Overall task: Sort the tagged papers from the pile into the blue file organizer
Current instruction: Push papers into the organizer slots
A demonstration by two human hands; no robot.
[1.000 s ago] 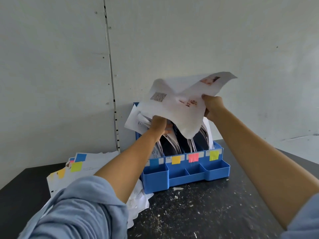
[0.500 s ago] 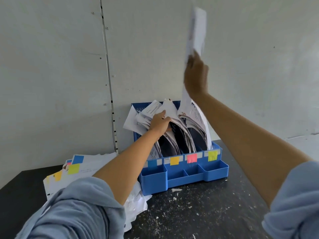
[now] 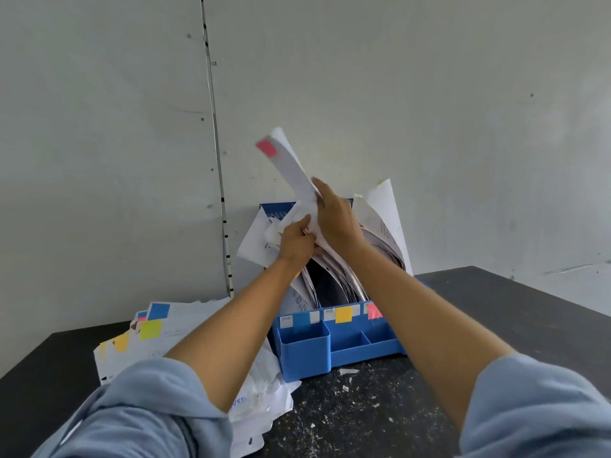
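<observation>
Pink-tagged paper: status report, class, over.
Right hand grips pink-tagged paper above blue organizer. Left hand parts filed sheets. Pile waits left.

head-worn view, facing forward-down, close over black table (image 3: pixel 496 325)

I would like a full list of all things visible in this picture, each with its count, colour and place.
held paper: one, white with a pink tag at its top end, tilted above the organizer, in the right hand's grip
blue file organizer: one, blue, on the table against the wall
filed papers: many, white, standing in the organizer's slots
slot labels: blue, yellow and pink show on the organizer's front; others may be hidden by the arm
paper pile: one, white with blue, yellow and green tags, left of the organizer
table: one, black, speckled with white scraps
wall: grey-white panels behind
left hand: on the filed papers
right hand: grips the held paper
sleeves: two, light blue, bottom corners
</observation>
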